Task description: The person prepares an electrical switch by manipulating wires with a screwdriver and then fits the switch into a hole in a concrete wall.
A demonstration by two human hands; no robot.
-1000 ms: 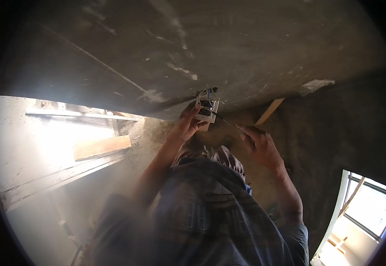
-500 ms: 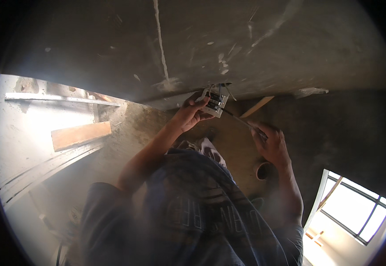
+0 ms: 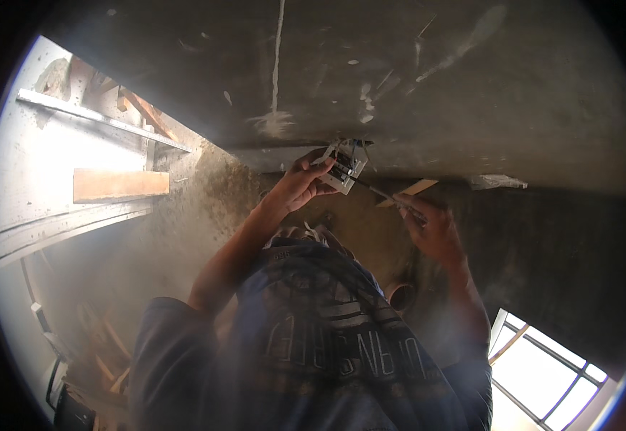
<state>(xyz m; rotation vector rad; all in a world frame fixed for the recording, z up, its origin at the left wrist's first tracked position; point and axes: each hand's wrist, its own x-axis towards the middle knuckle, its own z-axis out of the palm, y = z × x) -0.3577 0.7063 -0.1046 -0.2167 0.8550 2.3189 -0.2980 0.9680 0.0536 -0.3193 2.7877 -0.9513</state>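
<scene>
Up against the grey concrete ceiling [image 3: 413,93], my left hand [image 3: 300,185] grips a small pale electrical box [image 3: 344,165], fingers wrapped around its lower edge, pressing it to the surface. My right hand [image 3: 428,226] is closed around a thin screwdriver [image 3: 381,192], whose tip reaches into the box. Just beyond it a wooden strip [image 3: 407,191] lies against the ceiling. Bright window [image 3: 550,373] sits at lower right.

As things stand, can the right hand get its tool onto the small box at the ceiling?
Probably yes: the right hand holds a thin tool whose tip already meets the small box, which the left hand steadies. Nothing sits between them.
</scene>
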